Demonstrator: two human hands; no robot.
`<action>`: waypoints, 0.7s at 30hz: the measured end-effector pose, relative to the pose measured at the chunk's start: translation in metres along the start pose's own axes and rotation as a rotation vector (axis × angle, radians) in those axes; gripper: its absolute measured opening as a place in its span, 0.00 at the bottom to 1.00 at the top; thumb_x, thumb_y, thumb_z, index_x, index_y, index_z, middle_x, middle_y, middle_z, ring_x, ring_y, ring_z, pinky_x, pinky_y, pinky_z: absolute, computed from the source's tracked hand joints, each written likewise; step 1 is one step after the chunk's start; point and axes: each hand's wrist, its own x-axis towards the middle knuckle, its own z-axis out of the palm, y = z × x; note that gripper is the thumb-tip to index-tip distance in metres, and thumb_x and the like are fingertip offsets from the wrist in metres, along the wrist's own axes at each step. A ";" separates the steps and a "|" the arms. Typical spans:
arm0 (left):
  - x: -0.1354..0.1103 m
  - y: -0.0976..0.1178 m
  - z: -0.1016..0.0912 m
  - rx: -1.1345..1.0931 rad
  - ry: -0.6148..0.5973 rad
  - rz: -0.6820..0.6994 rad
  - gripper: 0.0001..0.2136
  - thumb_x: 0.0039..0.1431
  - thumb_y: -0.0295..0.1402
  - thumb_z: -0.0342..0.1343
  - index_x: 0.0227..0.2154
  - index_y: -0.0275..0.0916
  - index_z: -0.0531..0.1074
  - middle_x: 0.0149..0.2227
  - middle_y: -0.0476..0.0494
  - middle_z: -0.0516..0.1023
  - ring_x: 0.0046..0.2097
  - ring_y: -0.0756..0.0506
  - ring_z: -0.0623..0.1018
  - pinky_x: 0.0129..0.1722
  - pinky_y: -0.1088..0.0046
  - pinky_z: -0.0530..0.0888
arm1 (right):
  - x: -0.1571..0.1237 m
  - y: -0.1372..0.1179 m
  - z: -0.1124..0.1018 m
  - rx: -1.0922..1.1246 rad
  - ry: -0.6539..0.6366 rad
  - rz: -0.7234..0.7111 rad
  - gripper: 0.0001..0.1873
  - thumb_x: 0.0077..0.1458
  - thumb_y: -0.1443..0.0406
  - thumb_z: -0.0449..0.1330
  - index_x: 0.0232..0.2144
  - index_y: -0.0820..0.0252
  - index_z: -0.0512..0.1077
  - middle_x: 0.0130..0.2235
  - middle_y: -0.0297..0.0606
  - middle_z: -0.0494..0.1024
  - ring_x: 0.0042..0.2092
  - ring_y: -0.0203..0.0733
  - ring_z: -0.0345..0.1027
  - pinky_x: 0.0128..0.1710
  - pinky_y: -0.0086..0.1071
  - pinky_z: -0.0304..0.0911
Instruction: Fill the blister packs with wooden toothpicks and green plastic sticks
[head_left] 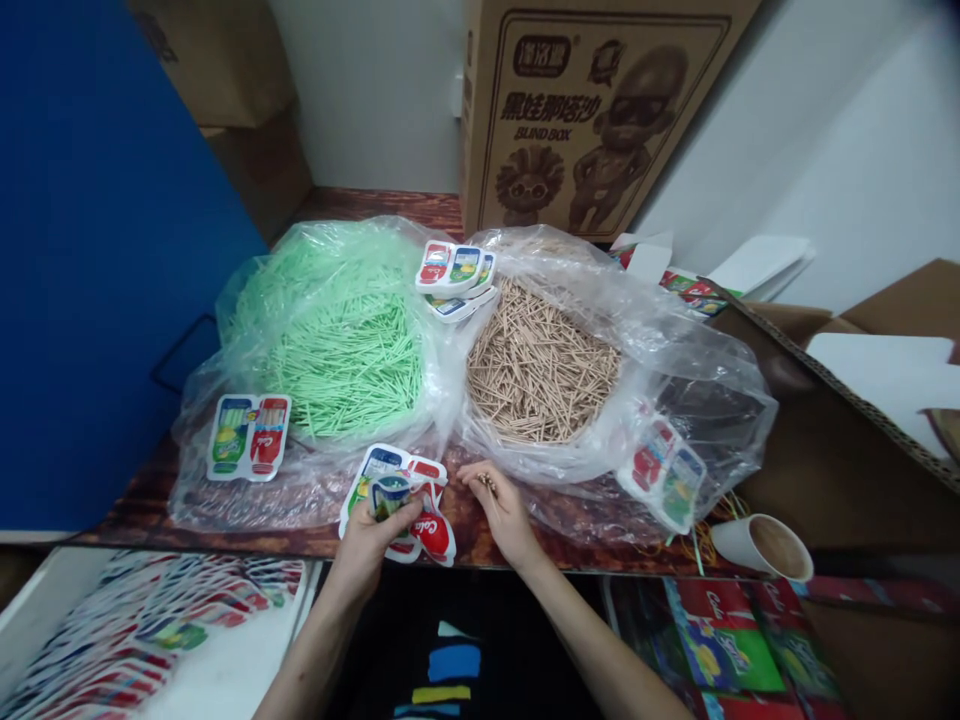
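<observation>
My left hand is closed on a red, green and blue printed card pack marked Cola, bent in its grip. Under it another such pack lies at the table edge. My right hand pinches a small bunch of thin brown sticks, their ends showing between the fingers. Just beyond it, a clear plastic bag holds a heap of brown sticks. Left of that, a second clear bag is filled with light green sticks.
Card packs are stacked between the bags; single packs lie left and right. A paper cup tilts at the right table edge. A white bin of packs stands lower left. A large carton stands behind.
</observation>
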 end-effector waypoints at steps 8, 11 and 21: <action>-0.004 0.001 0.002 0.077 -0.048 0.044 0.12 0.42 0.36 0.68 0.30 0.35 0.80 0.29 0.43 0.82 0.31 0.44 0.79 0.33 0.72 0.74 | 0.000 0.003 0.006 -0.079 -0.027 0.091 0.15 0.63 0.55 0.51 0.30 0.55 0.70 0.30 0.34 0.72 0.34 0.41 0.65 0.37 0.34 0.60; -0.013 0.015 0.010 0.259 -0.239 0.117 0.08 0.46 0.35 0.66 0.27 0.36 0.80 0.27 0.43 0.81 0.30 0.43 0.78 0.33 0.71 0.73 | 0.004 0.002 0.008 -0.089 -0.028 0.056 0.14 0.63 0.56 0.51 0.29 0.55 0.70 0.31 0.34 0.71 0.35 0.41 0.65 0.37 0.33 0.59; -0.011 0.029 0.047 0.478 -0.533 0.283 0.04 0.50 0.30 0.61 0.29 0.37 0.79 0.33 0.44 0.80 0.37 0.43 0.77 0.41 0.70 0.71 | 0.002 0.013 0.014 -0.258 -0.042 -0.146 0.08 0.59 0.62 0.55 0.29 0.57 0.69 0.35 0.38 0.73 0.40 0.44 0.65 0.40 0.36 0.60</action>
